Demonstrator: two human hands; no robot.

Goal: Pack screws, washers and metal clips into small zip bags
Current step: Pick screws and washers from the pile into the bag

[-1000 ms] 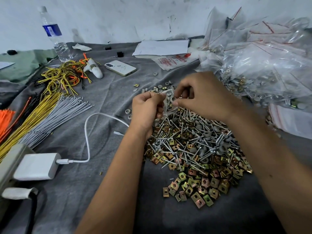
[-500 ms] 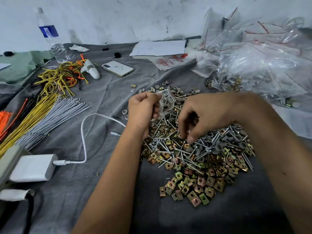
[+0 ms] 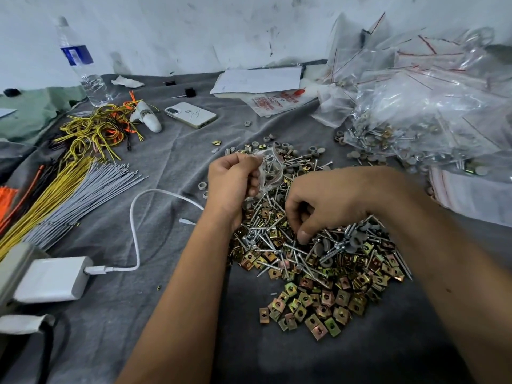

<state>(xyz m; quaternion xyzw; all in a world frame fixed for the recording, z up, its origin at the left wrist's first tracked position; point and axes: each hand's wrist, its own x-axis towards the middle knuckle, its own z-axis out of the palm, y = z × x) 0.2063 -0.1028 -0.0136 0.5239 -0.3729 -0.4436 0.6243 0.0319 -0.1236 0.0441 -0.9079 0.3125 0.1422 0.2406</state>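
Observation:
A heap of silver screws [image 3: 279,245], grey washers [image 3: 327,260] and brass-coloured square metal clips [image 3: 318,303] lies on the grey cloth in the middle. My left hand [image 3: 232,184] holds a small clear zip bag [image 3: 270,170] by its edge above the far side of the heap; a few screws show inside it. My right hand [image 3: 327,200] is down on the heap, fingers curled and pinching among the screws. Whether a piece is between the fingertips is hidden.
Filled zip bags [image 3: 421,112] pile up at the right. A phone [image 3: 190,114], papers [image 3: 257,80] and a water bottle [image 3: 83,67] lie at the back. Yellow and grey cable ties [image 3: 69,187] spread at the left, a white charger [image 3: 52,278] and its cable [image 3: 135,231] nearer.
My right hand left the mouth of the bag and dropped toward me onto the heap of screws. The left hand kept the bag in about the same place.

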